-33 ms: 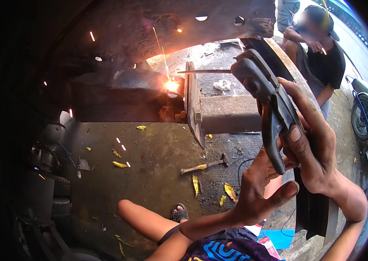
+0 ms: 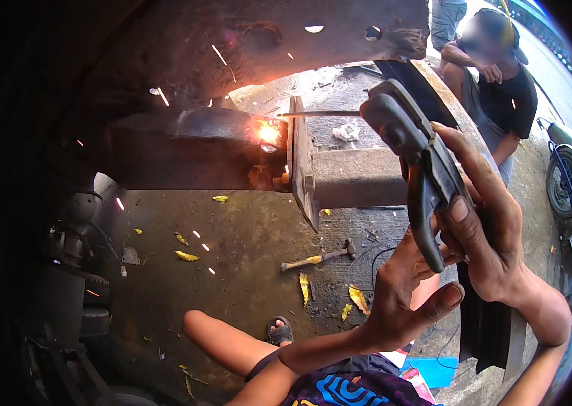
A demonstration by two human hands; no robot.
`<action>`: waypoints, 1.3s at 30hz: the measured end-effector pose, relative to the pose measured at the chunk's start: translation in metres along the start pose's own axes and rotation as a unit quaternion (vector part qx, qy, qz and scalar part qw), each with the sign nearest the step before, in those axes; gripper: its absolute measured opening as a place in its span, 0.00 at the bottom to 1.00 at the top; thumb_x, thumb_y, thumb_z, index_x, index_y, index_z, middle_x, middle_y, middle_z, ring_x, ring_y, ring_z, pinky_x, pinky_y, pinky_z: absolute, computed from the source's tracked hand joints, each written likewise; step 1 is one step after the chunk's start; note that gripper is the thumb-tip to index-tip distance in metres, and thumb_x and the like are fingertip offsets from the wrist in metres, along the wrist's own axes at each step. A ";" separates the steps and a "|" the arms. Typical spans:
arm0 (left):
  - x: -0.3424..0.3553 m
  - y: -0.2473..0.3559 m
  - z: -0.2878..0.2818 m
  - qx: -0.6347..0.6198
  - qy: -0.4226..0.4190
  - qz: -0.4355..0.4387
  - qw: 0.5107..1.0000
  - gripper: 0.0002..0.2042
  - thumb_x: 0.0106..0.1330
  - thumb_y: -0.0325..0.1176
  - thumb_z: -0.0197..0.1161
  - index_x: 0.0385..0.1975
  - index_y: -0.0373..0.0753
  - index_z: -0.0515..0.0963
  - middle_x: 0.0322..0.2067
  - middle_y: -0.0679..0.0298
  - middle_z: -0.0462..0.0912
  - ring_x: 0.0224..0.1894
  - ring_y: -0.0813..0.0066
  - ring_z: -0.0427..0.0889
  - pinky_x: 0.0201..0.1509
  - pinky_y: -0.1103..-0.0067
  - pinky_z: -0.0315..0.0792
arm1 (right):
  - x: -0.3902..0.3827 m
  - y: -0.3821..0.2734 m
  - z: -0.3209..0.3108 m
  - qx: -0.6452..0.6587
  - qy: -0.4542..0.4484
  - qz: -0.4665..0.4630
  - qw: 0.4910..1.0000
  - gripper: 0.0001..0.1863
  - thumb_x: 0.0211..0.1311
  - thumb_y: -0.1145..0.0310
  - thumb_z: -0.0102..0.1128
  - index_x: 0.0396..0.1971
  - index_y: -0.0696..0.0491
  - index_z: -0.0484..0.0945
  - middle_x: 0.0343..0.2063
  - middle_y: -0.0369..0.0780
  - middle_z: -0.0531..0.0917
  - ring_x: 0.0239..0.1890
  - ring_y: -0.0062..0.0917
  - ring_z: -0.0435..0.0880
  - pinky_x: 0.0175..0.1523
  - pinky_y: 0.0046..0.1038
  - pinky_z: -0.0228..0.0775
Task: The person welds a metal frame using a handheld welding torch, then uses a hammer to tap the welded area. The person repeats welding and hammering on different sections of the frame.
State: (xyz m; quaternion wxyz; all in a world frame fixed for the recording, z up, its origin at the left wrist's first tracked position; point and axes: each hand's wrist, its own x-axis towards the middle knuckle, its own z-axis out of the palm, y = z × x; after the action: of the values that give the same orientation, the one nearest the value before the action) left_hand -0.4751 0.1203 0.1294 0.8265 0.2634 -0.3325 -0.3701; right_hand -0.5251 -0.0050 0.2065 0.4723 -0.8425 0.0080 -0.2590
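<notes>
Electrode holder [image 2: 391, 125] is clasped in the right hand [image 2: 492, 250], thumb laid along its near side; its jaws point up and to the left, away from both hands. Left hand [image 2: 401, 294] is set just below, thumb extended, curled fingers close under the right; whether the holder itself is gripped by them cannot be told. Both hands are bare.

Thin welding rod [image 2: 330, 113] is carried leftward from the holder, crossing the top of an upright steel plate [image 2: 298, 159]. Bright arc [image 2: 269, 134] is seen near its tip, beyond the plate from the hands, at the end of a dark steel member [image 2: 198, 155]. Sparks are thrown mostly left of the hands. Hammer [image 2: 316, 260] is lying on the ground, to the left of the left hand.

Technique, as judged: the wrist should be steadied by the left hand, a short, even arc held, and the rod fed slowly as it is consumed. Its shank should be held clear of the plate edge; contact there cannot be ruled out. Gloves would be advised.
</notes>
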 end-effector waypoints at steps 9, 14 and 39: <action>0.004 -0.006 -0.006 0.040 -0.011 0.026 0.999 0.42 0.62 0.30 0.70 0.69 0.27 0.48 0.66 0.50 0.59 0.68 0.60 0.63 0.72 0.63 0.57 | 0.009 -0.002 0.000 0.028 -0.012 0.018 0.999 0.50 0.58 0.44 0.61 0.67 0.69 0.56 0.52 0.49 0.77 0.56 0.29 0.74 0.63 0.29 0.60; -0.001 -0.006 -0.016 0.144 -0.020 0.019 0.989 0.43 0.60 0.29 0.72 0.69 0.28 0.48 0.63 0.53 0.64 0.63 0.66 0.69 0.67 0.69 0.65 | 0.012 0.009 0.001 0.031 -0.036 -0.018 0.999 0.60 0.46 0.39 0.71 0.66 0.71 0.56 0.52 0.47 0.77 0.54 0.26 0.73 0.61 0.26 0.60; -0.002 -0.004 -0.016 0.033 -0.030 0.049 0.998 0.39 0.62 0.24 0.67 0.69 0.28 0.49 0.63 0.54 0.62 0.67 0.66 0.62 0.71 0.66 0.56 | 0.015 -0.004 0.007 0.042 -0.038 0.062 0.996 0.60 0.44 0.41 0.74 0.65 0.71 0.58 0.56 0.50 0.74 0.58 0.29 0.73 0.64 0.28 0.58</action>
State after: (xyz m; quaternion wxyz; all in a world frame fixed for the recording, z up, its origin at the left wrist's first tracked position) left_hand -0.4662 0.1227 0.1156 0.8240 0.2630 -0.3816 -0.3260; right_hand -0.5099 -0.0011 0.2137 0.5223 -0.8291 0.0311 -0.1969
